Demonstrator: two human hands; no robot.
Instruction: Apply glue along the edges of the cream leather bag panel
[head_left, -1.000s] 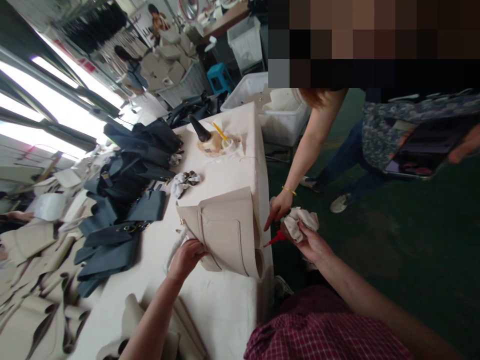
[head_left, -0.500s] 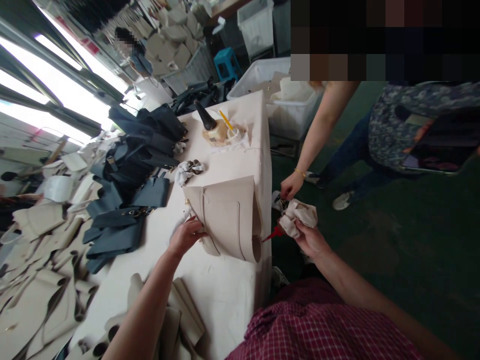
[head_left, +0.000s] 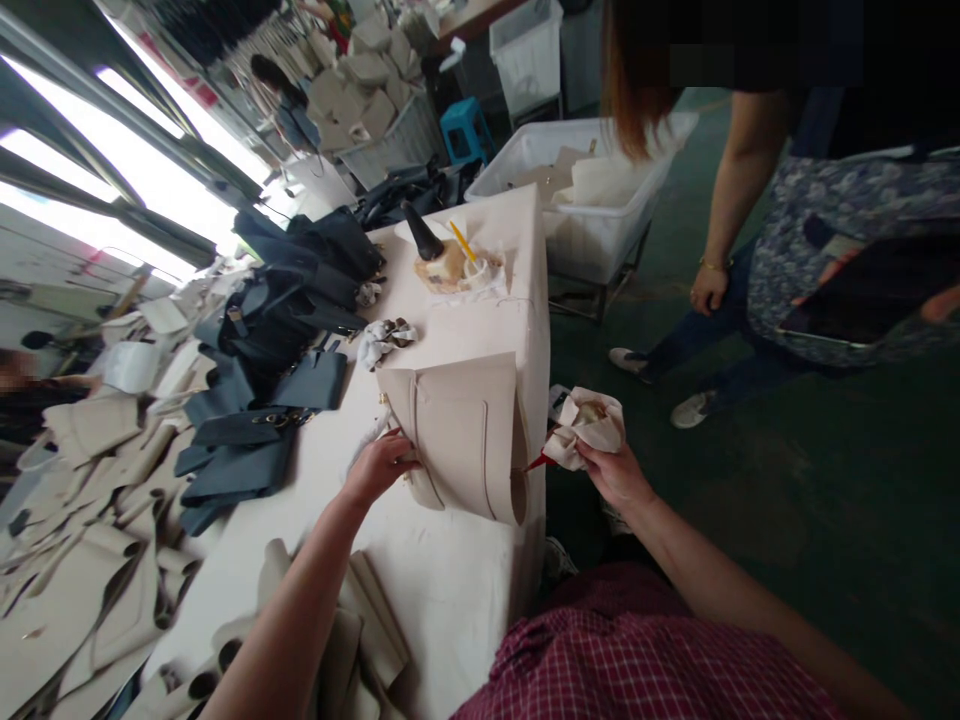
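A beige bag body (head_left: 461,430) with raised seams lies on the pale-covered table (head_left: 442,580), its open end facing the table's right edge. My left hand (head_left: 382,465) is closed on its left side, near small metal fittings; the fingertips are partly hidden. Just beyond the table edge, my right hand (head_left: 616,475) grips a bottle wrapped in crumpled pale cloth (head_left: 589,425). A thin red nozzle (head_left: 538,461) points from it to the bag's open end; the tip seems to touch the rim there, though I cannot tell exactly.
Dark blue bags (head_left: 292,270) pile up along the table's left side, with beige pieces (head_left: 97,590) beyond. A crumpled rag (head_left: 382,342), a black-topped container (head_left: 435,255) and a yellow stick (head_left: 461,240) stand farther up. A co-worker's hand (head_left: 709,288) hangs at the right, near a white bin (head_left: 592,235).
The co-worker's hand has withdrawn from the wrapped bottle and dropped away to the right. My right hand has shifted slightly left and up, bringing the red nozzle nearer the bag's rim.
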